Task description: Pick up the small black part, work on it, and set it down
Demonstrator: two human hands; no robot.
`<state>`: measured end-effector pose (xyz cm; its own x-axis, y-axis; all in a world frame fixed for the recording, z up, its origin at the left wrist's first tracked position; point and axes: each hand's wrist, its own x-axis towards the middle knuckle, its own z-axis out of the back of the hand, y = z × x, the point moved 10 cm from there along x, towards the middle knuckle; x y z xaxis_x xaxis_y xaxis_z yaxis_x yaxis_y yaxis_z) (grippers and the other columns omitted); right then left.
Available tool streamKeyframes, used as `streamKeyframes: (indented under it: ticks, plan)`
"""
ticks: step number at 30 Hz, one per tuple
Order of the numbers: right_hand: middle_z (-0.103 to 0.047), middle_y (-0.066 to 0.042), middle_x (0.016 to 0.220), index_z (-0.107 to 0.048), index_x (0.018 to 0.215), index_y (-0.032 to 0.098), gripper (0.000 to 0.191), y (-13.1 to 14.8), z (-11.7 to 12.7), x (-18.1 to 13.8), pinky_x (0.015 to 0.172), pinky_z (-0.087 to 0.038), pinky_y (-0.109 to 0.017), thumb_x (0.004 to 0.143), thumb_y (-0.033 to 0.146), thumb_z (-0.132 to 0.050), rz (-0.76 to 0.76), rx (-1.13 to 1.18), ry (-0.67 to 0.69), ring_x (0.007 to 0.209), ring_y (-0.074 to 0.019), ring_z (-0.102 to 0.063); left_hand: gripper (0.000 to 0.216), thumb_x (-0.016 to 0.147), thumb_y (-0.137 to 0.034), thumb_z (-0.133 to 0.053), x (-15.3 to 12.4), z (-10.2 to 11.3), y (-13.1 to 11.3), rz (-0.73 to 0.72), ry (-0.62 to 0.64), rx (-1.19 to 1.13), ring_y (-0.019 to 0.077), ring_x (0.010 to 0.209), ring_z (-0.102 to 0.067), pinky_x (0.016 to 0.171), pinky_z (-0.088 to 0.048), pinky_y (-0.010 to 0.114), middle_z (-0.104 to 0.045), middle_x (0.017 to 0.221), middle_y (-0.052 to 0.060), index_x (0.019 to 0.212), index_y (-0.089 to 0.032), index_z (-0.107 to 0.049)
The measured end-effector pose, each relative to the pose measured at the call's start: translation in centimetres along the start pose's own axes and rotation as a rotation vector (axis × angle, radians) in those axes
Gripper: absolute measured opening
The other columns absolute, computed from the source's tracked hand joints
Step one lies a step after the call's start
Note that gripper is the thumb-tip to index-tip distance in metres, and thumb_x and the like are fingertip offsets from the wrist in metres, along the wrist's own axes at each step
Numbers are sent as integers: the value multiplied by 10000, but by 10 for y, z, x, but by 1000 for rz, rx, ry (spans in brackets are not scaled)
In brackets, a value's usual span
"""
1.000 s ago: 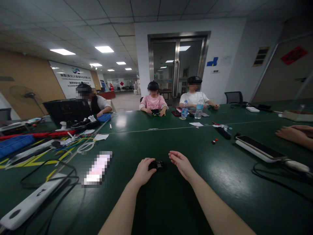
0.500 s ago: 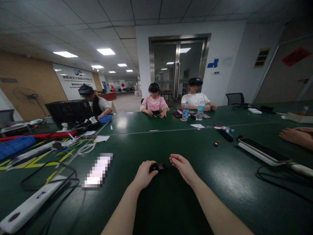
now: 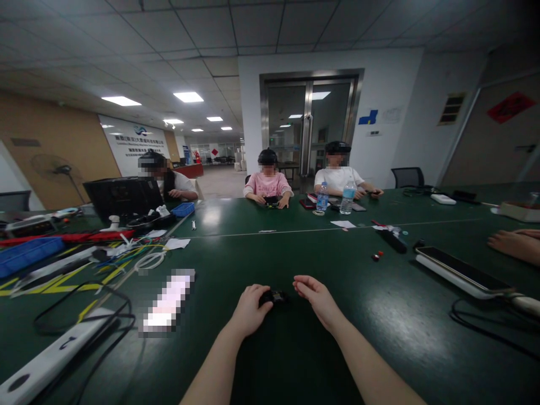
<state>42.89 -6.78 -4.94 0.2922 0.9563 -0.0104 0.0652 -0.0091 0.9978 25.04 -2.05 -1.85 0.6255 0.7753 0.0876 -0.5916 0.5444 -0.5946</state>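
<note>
A small black object (image 3: 278, 296), perhaps an electronic part with a lighter patch on top, rests on the dark green table (image 3: 291, 360) in front of me. My left hand (image 3: 251, 308) grips its left end between thumb and fingers, hiding that side. To its right, my right hand (image 3: 315, 297) hovers a little apart from the object, with thumb and fingertips drawn together. Whatever those fingertips may hold is too small to make out.
Left of my hands lies a bright blurred-out phone-like thing (image 3: 169, 301); beyond it are a white power strip (image 3: 63, 349) and tangled cables. At right, a phone (image 3: 462, 270) lies on a white block. Two bottles (image 3: 348, 198) stand farther back. Several people sit around the table.
The whole view has shifted slightly, so the scene sits lower. My left hand stays on the black object, and my right hand stays beside it with fingertips together.
</note>
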Motion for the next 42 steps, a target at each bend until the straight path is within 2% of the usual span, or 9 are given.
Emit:
streamKeyframes:
  ticks: [5,12,18,26,30,34,39,42]
  plan:
    - [-627,-26,1039,-598,1017,239,295,8,-6,-3,906,-422,-357,752,358,-546,25,-88,27,1027,-203,-557,440,803,-407,-460,0,0,0,-9,11,-14,200,1131,-425,951,-346,332,-494,1227,16,1223,-276,-458]
    - [-613,-25,1033,-588,1044,226,317,18,-29,-12,869,-426,-344,750,338,-547,88,-401,137,982,-193,-562,476,764,-366,-505,2,-1,2,-17,-2,24,199,1129,-417,967,-316,320,-490,1220,20,1224,-255,-459]
    - [-556,8,1123,-588,1040,289,320,27,-48,-20,925,-378,-343,720,309,-589,226,-561,190,1070,-195,-504,419,730,-362,-533,2,0,-4,-45,-5,58,212,1078,-444,918,-346,328,-523,1152,28,1133,-249,-519]
    - [-560,13,1081,-605,995,298,271,30,-51,-20,907,-378,-344,725,303,-578,261,-618,189,1032,-191,-513,415,712,-339,-553,2,1,-9,-75,-6,68,216,1086,-447,920,-334,335,-532,1150,15,1119,-272,-511]
    - [-556,10,1076,-608,982,293,257,30,-51,-21,885,-386,-342,728,295,-570,239,-625,171,1020,-190,-515,502,706,-420,-559,2,-2,-8,-65,10,54,234,1121,-427,934,-321,353,-514,1196,27,1178,-266,-480]
    - [-559,11,1059,-609,959,289,239,31,-51,-22,870,-390,-340,722,297,-575,235,-657,163,1010,-191,-516,588,713,-446,-547,2,-1,-3,-34,-30,35,240,1148,-407,951,-310,367,-492,1233,45,1251,-245,-422]
    - [-558,-2,1047,-607,916,269,201,31,-52,-21,862,-391,-333,719,301,-578,252,-673,161,993,-188,-521,461,723,-457,-540,3,-1,-6,-75,-39,53,227,1096,-441,917,-343,351,-531,1161,32,1137,-255,-524]
    - [-561,-6,1032,-609,879,259,171,32,-53,-20,884,-378,-335,712,288,-586,287,-674,159,987,-187,-521,428,717,-426,-554,2,-1,-10,-85,-38,72,220,1075,-449,907,-347,343,-543,1134,27,1111,-262,-534]
